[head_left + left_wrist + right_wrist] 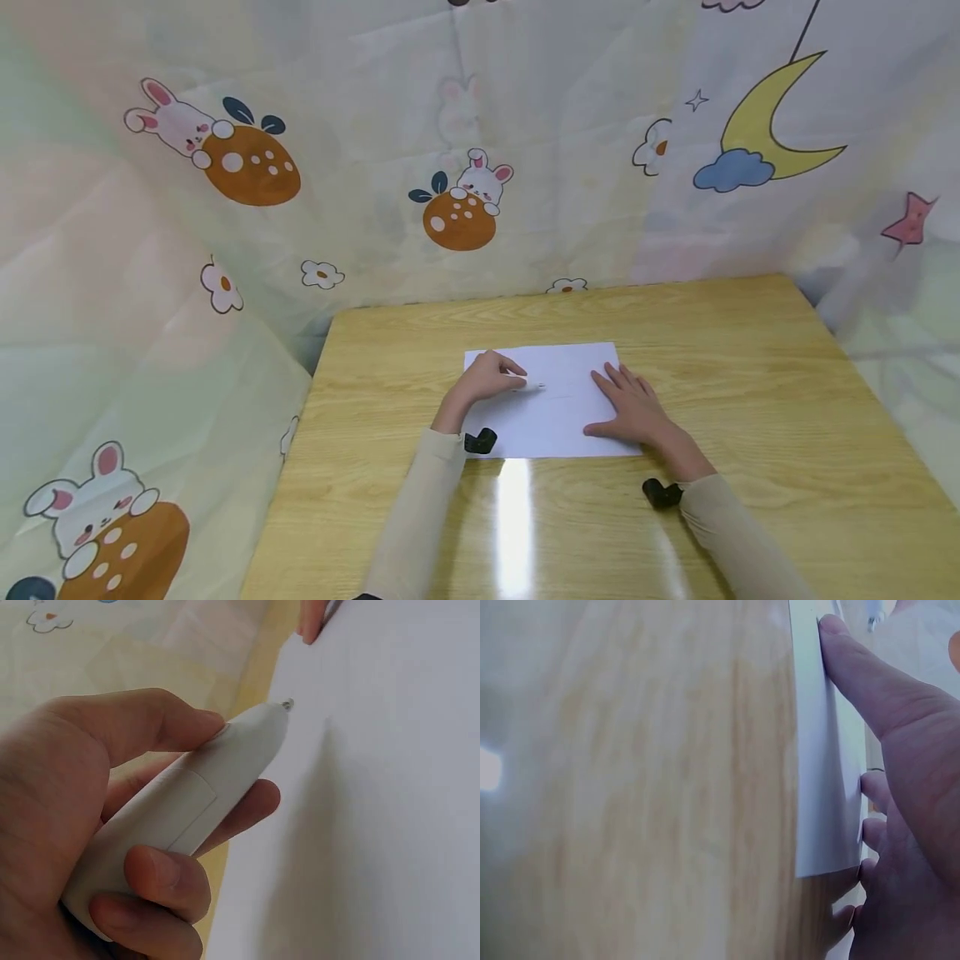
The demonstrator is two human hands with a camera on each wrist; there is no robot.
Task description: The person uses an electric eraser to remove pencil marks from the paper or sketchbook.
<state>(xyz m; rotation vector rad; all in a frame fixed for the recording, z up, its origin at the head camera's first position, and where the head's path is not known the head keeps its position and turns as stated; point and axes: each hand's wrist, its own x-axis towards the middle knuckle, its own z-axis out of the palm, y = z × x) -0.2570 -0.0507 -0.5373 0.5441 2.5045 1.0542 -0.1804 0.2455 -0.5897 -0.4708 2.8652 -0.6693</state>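
Observation:
A white sheet of paper lies on the wooden table. Above its left part my left hand holds a thick white pen-shaped tool with a small metal tip. In the left wrist view, the thumb lies along its top near a button, and the other fingers curl round its body. The tip is raised off the paper there. A faint line shows on the sheet in the head view. My right hand rests with spread fingers on the sheet's right edge; its thumb presses on the paper in the right wrist view.
The wooden table extends past the paper on all sides. Behind it and to the sides hangs a pale cloth printed with rabbits, flowers and a moon. A black wrist device sits at the left wrist, another at the right.

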